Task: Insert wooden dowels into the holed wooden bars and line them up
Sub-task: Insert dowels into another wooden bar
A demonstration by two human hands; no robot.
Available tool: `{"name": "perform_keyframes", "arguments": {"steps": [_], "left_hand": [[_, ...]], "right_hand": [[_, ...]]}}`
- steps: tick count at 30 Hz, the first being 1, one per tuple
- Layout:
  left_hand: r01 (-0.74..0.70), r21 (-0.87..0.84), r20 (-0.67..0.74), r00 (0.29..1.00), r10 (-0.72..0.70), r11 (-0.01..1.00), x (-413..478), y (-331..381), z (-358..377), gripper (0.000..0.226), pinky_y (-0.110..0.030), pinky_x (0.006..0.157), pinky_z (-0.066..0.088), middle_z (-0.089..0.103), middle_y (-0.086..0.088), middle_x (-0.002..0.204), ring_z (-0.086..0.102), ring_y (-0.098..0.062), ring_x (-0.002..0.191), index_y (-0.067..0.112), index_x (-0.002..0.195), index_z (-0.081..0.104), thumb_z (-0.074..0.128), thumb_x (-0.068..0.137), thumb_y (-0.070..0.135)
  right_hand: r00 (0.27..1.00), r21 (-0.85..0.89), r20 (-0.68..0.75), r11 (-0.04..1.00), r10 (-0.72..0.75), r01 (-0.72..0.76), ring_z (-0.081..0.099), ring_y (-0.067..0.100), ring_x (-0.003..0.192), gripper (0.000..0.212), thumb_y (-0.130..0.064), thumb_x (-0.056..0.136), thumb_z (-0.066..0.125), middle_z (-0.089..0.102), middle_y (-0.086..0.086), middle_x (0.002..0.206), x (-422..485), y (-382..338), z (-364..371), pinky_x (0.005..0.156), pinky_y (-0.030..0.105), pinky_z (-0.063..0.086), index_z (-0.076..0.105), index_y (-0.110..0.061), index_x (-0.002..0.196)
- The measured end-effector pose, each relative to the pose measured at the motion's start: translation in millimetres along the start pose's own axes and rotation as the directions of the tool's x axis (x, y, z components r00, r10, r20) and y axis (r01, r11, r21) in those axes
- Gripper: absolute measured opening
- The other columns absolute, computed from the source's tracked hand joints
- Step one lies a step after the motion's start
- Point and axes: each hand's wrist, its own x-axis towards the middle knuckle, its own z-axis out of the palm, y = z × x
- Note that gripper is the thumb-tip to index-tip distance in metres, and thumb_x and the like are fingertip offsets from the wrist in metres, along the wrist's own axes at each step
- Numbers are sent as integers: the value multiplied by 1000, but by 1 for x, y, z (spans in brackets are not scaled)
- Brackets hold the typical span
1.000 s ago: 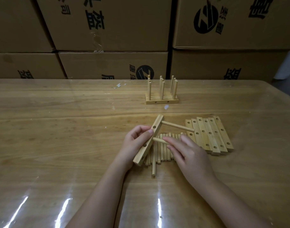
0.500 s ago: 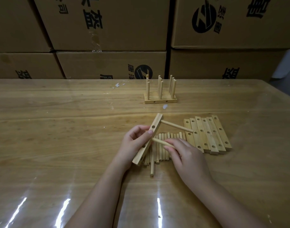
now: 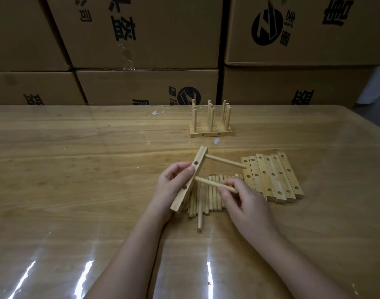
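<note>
Wooden bar slants, gripped by my left hand; my right hand pinches a dowel, tip pointing left at the bar's middle.

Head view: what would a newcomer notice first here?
At centre, the left hand grips a tilted bar with one dowel already in, while the right hand pinches a second dowel at its side. Finished bars with upright dowels stand behind; boxes fill the background.
</note>
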Motion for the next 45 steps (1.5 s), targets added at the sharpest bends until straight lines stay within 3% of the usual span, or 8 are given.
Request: {"name": "perform_keyframes", "arguments": {"steps": [5, 9, 16, 25, 28, 34, 45], "left_hand": [[36, -100, -34, 999, -39, 994, 1, 2, -4, 27, -22, 59, 52, 70, 1, 78, 65, -10, 68, 26, 93, 76, 70, 70, 38], [53, -100, -40, 998, -57, 994, 0, 2, -3, 33, -26, 63, 52, 70, 0, 81, 64, -12, 71, 22, 97, 75, 71, 68, 38], [74, -104, -63, 995, -81, 992, 1, 2, -4, 30, -23, 61, 51, 72, 1, 80, 66, -10, 70, 24, 92, 77, 72, 66, 38], [69, -85, -86, 993, -76, 994, 2, -1, -2, 20, -27, 69, 51, 74, 0, 86, 67, -10, 75, 23, 90, 77, 72, 72, 32], [64, -82, -96, 993, -72, 995, 2, -3, -2, 10, -26, 68, 52, 74, 2, 85, 67, -8, 72, 23, 89, 77, 70, 81, 23], [63, -70, -98, 993, -69, 996, 3, -4, -1, 12, -29, 76, 52, 75, 1, 88, 67, -9, 77, 20, 93, 75, 70, 82, 21], [69, -85, -62, 995, -75, 994, 3, -6, -1, 28, -26, 66, 50, 74, 1, 82, 67, -9, 72, 21, 91, 77, 73, 67, 34]], "right_hand": [[999, 32, -50, 999, -19, 20, 43, 12, 46, 30, -48, 90, 31, 41, -9, 51, 1, 4, -1, 38, 21, 28, 46, -26, 77], [998, 34, -53, 999, -26, 27, 42, 11, 45, 21, -48, 90, 29, 41, -10, 52, 2, 3, -2, 38, 25, 29, 41, -35, 80], [999, -76, 12, 996, -44, 44, 39, 6, 46, 31, -42, 91, 26, 41, -12, 57, 3, 4, -4, 42, 20, 29, 48, -21, 86], [1000, -81, 16, 997, -3, 4, 42, 11, 46, 35, -44, 90, 24, 43, -9, 55, 3, 8, -5, 42, 33, 34, 47, -19, 81], [1000, -76, 13, 997, 1, 0, 39, 8, 45, 34, -45, 90, 24, 42, -9, 54, 2, 8, -4, 41, 29, 31, 46, -20, 80], [999, -53, 27, 998, 29, -28, 37, 8, 44, 30, -43, 91, 26, 41, -8, 52, 2, 9, -4, 42, 32, 32, 44, -22, 78], [999, -9, 0, 999, 49, -49, 39, 9, 43, 31, -50, 89, 24, 39, -9, 49, 2, 6, -4, 40, 26, 28, 42, -30, 72]]}}
